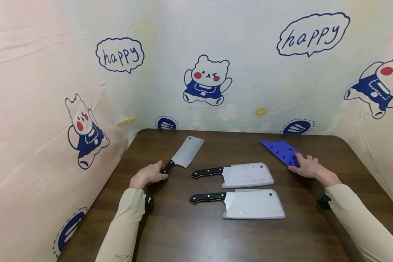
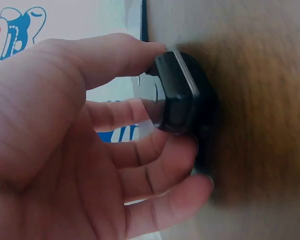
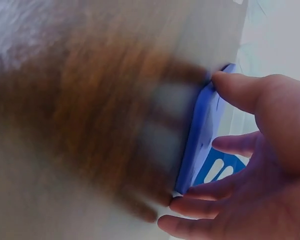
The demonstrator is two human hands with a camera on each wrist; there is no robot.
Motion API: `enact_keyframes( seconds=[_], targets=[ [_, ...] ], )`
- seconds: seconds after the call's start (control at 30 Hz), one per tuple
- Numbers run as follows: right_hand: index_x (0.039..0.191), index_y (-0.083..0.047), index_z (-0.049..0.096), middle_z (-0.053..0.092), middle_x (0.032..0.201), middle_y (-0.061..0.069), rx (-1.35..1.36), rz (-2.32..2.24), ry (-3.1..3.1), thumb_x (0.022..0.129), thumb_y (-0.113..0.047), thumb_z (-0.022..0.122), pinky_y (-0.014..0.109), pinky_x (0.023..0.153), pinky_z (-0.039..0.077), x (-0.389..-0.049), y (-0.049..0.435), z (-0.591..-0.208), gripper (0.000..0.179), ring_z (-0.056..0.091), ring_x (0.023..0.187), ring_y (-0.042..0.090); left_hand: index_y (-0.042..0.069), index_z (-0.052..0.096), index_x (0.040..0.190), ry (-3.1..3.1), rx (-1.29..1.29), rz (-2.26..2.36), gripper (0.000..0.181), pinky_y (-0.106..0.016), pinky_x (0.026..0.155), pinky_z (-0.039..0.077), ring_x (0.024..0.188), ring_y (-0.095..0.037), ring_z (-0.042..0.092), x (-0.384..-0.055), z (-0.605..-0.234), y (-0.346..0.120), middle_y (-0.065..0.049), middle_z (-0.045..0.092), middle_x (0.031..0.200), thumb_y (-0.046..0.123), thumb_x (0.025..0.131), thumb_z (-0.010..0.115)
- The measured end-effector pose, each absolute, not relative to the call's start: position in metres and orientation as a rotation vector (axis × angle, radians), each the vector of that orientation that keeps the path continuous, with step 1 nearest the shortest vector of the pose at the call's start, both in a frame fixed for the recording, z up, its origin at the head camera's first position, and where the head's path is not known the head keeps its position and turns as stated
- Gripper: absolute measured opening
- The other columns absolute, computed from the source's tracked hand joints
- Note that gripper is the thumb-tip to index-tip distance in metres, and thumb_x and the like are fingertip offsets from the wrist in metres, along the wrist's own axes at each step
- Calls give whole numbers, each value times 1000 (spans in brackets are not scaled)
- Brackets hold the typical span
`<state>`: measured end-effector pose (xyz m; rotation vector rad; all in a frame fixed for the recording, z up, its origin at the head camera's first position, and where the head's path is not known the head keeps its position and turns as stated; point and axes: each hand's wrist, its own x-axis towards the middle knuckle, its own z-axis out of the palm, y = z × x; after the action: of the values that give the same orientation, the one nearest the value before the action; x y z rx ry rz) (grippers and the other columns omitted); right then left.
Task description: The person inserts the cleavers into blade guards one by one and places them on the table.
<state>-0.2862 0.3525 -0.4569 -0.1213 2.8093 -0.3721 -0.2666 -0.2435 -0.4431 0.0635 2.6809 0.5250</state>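
Note:
My left hand (image 1: 151, 172) holds the black handle of a cleaver (image 1: 189, 153) at the table's back left, its bare blade pointing away. In the left wrist view, the thumb lies on one side of the black handle (image 2: 177, 92) and the fingers curl along the other. Toward the back right, my right hand (image 1: 307, 166) grips the near end of a blue blade cover (image 1: 279, 150) with small cut-out holes. The right wrist view shows the thumb at one edge of this cover (image 3: 200, 132) and fingertips at the opposite edge.
Between the hands lie two more cleavers, one (image 1: 247, 174) behind the other (image 1: 253, 204), with black handles to the left and pale translucent covers on their blades. The brown table (image 1: 183, 236) meets a patterned cloth (image 1: 249, 80) at its back and sides.

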Motion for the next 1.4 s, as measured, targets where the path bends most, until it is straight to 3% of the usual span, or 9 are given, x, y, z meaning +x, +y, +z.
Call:
enact_keyframes(
  seconds=[0.17,0.43,0.63,0.83,1.0,1.1,1.23,1.4],
  targets=[
    [147,11,17,21,135,52,-128,-400,2810,94,-49,56,75,96,30,-287,354,-458,89,26,117,67,9,46,115,2664,37,514,36,-34,58,50,76,-24,58,-266,-442,-238,-12,58,91,28,91,64],
    [147,8,13,21,127,50,-63,-447,2881,78,-61,72,70,89,34,-286,352,-457,114,24,111,63,7,49,111,2642,3,559,40,-35,58,50,74,-23,59,-264,-445,-235,-11,59,89,34,86,65],
    [148,6,12,18,123,49,-36,-489,2974,72,-55,80,69,85,36,-285,349,-456,118,22,110,61,6,47,113,2669,4,635,42,-34,57,50,74,-23,59,-267,-442,-230,-12,60,90,33,86,64],
    [147,7,15,25,122,47,-1,-672,3056,81,-34,78,69,83,41,-284,344,-453,100,33,106,58,7,44,108,2706,-3,654,38,-33,54,46,67,-23,57,-271,-432,-219,-11,59,84,31,86,63],
    [146,11,19,36,127,44,-51,-758,3045,91,-18,66,68,88,44,-282,341,-451,78,45,109,57,7,42,113,2671,1,769,33,-36,54,53,57,-22,61,-272,-422,-211,-13,63,78,26,92,58],
    [145,10,23,40,131,43,-82,-784,3039,93,-16,62,68,89,45,-281,339,-447,70,48,112,58,8,43,114,2663,45,805,28,-34,50,50,54,-21,59,-273,-415,-207,-13,63,77,25,95,55],
    [143,5,31,46,131,41,-79,-850,3081,97,-18,58,66,84,48,-276,335,-437,57,53,109,58,10,46,112,2659,54,863,25,-29,44,36,51,-21,49,-272,-407,-200,-9,55,71,26,95,53],
    [139,1,39,50,130,37,-56,-1001,3198,99,-23,54,67,83,48,-270,326,-429,48,55,106,55,10,50,110,2712,78,934,22,-29,49,34,57,-19,46,-268,-396,-190,-5,50,72,23,93,53]
  ],
)
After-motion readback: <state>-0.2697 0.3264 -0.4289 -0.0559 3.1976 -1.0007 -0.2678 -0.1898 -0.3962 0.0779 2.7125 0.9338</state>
